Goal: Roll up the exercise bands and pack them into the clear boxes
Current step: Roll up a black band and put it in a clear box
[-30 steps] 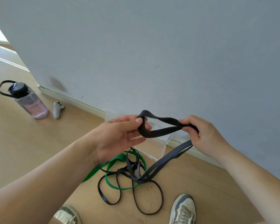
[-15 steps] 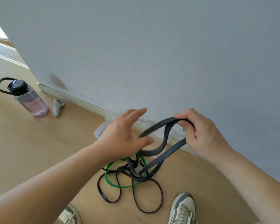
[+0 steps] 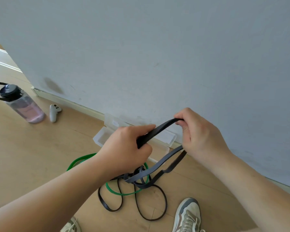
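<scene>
I count two pale trainers [image 3: 187, 215] nearest, then one green rubber loop [image 3: 77, 160] in the floor tangle. Above it, left hand [image 3: 124, 144] and right hand [image 3: 199, 136] each curl tight round one dark grey flat band [image 3: 159, 128] — clear plastic boxes [image 3: 101, 137] behind, number unclear.

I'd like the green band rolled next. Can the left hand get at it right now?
Probably not yet: the left hand grips the dark grey band, so it isn't free, and thin black bands lie tangled across the green band below it.
</scene>
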